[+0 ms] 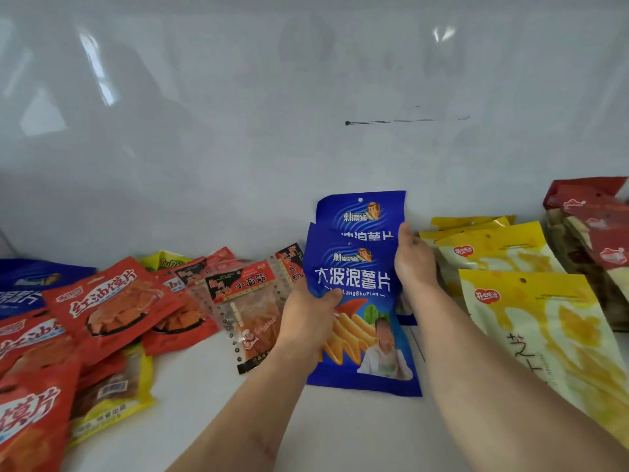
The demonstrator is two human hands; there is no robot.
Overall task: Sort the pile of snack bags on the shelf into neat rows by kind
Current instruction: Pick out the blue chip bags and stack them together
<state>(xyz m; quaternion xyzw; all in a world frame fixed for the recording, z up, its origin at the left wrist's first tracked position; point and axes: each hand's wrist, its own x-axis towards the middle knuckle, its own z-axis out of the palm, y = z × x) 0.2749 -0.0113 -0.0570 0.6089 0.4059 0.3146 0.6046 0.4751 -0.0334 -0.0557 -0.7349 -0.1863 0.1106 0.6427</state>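
One head-worn view looks forward and down, close over the white shelf [211, 403] toward its back wall [238, 131]

1. Blue chip bags [360, 284]: three in view, two overlapping in the middle and one at the far left edge.
2. Yellow bags [531, 321] on the right: at least four, stacked in a row.
3. Red bags [112, 301] on the left: at least five; the heap hides the rest.
4. Clear packets with red labels [248, 301]: about three.
5. Dark red bags [592, 212] at far right: at least three.
6. Hands: two.
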